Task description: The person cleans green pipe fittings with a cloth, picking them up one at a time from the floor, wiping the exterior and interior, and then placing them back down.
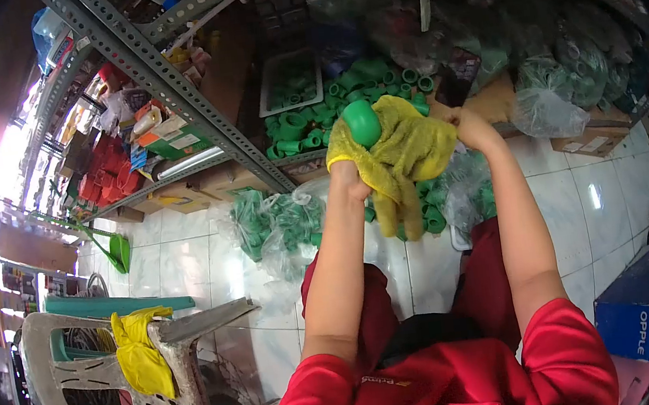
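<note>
My left hand (pixel 348 177) and my right hand (pixel 469 126) are raised in front of me, both gripping a yellow cloth (pixel 407 153) that hangs between them. A green plastic pipe fitting (pixel 362 122) rests in the cloth near my left hand, its rounded end poking out at the top. My fingers are largely hidden by the cloth. Red sleeves (pixel 565 343) cover my upper arms.
A metal shelf (pixel 166 80) ahead holds many green fittings (pixel 307 116), boxes and bagged parts. More bagged green fittings (pixel 275 224) lie on the white tiled floor. A grey plastic stool (pixel 159 365) with a yellow cloth stands at left; a blue box (pixel 645 310) sits at right.
</note>
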Demonstrator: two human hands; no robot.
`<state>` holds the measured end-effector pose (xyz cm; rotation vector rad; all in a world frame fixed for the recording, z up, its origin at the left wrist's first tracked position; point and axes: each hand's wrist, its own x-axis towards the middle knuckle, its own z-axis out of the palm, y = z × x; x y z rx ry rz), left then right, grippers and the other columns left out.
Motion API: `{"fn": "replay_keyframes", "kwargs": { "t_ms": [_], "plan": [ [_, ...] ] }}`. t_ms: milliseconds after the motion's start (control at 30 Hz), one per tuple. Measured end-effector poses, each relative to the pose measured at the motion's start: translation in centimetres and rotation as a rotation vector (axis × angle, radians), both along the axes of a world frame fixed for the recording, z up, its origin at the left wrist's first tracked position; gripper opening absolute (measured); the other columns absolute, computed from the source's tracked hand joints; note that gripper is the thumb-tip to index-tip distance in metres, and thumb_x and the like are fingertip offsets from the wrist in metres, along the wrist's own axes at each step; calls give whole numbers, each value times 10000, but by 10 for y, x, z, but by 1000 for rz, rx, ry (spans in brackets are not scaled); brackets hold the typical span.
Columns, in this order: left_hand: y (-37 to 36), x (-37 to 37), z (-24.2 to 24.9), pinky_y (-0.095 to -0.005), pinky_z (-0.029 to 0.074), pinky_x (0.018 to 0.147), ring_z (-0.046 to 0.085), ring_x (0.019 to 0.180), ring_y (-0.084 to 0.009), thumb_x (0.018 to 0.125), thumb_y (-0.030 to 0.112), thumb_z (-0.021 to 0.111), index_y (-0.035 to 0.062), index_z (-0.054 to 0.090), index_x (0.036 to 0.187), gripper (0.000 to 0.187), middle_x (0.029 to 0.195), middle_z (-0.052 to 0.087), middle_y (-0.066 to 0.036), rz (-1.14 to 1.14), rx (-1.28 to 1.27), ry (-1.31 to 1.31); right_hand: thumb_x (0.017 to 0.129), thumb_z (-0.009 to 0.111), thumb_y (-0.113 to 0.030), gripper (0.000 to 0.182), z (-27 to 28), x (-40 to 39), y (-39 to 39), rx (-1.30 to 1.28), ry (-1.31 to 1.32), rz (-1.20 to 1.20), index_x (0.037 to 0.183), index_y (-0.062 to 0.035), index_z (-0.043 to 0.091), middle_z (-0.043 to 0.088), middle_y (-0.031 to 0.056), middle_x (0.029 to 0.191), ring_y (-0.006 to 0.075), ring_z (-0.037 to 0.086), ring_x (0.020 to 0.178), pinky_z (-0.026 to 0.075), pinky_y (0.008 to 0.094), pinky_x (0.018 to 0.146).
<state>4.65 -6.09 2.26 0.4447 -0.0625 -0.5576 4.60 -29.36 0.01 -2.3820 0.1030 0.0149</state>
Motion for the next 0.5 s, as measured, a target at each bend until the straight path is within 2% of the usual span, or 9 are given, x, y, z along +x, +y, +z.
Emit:
{"fn": "replay_keyframes", "kwargs": {
  "t_ms": [67, 100, 133, 167, 200, 300, 333, 467, 500],
  "plan": [
    [1, -5, 6, -389, 457, 796, 528, 938, -251, 869, 362, 397, 22, 491, 1062, 402, 1057, 525, -122, 36, 62, -7, 819, 512, -220, 271, -8, 5, -5, 72, -205, -103, 1001, -26, 560, 605, 60, 878, 144, 550, 805, 428, 273, 729],
    [1, -5, 9, -388, 459, 794, 530, 935, -249, 870, 371, 399, 31, 485, 1069, 403, 1046, 528, -117, 76, 124, -22, 819, 512, -220, 271, 8, -1, 5, 69, -205, -105, 1001, -26, 560, 605, 60, 878, 144, 550, 805, 428, 273, 729],
    [-1, -2, 1, -363, 464, 763, 532, 908, -229, 870, 381, 409, 59, 473, 1085, 393, 1013, 532, -90, 192, 270, -57, 821, 516, -233, 279, 24, -7, 18, 338, -183, -62, 1008, -30, 556, 601, 50, 877, 136, 546, 798, 425, 259, 722],
    [0, 3, -9, -363, 464, 763, 532, 908, -229, 870, 381, 409, 59, 473, 1085, 393, 1013, 532, -90, 192, 268, -57, 823, 521, -246, 288, 40, -12, 32, 608, -157, -17, 1015, -34, 553, 598, 40, 877, 129, 541, 791, 423, 245, 714],
    [1, 7, -16, -337, 464, 745, 525, 908, -202, 867, 337, 439, 72, 450, 1113, 362, 1021, 519, -70, 209, 333, -91, 816, 544, -241, 311, 45, -15, 39, 680, -120, 39, 1056, -42, 536, 587, 30, 892, 113, 531, 785, 421, 229, 707],
    [-1, 9, -27, -294, 451, 733, 513, 902, -157, 865, 280, 470, 82, 428, 1149, 349, 1033, 504, -40, 248, 493, -162, 813, 554, -234, 353, 56, -27, 62, 635, -172, 196, 1115, -57, 508, 566, 24, 923, 108, 517, 770, 421, 230, 698],
    [-1, 8, -27, -276, 438, 737, 507, 897, -141, 865, 265, 472, 79, 428, 1156, 348, 1036, 501, -30, 273, 588, -200, 780, 598, -225, 420, 60, -29, 65, 585, -137, 215, 1153, -69, 486, 547, 31, 935, 93, 495, 751, 420, 232, 690],
    [1, 3, -23, -263, 420, 766, 497, 915, -129, 861, 251, 479, 77, 418, 1179, 368, 1055, 497, -24, 319, 735, -314, 712, 657, -195, 498, 41, -22, 70, 480, -175, 274, 1157, -60, 476, 533, 43, 910, 86, 480, 704, 420, 225, 667],
    [2, 2, -22, -260, 417, 769, 496, 920, -131, 860, 295, 471, 78, 425, 1173, 383, 1050, 504, -25, 321, 749, -371, 712, 657, -195, 498, 41, -22, 70, 480, -174, 274, 1157, -60, 476, 533, 43, 910, 86, 480, 704, 420, 225, 667]
  ]
}}
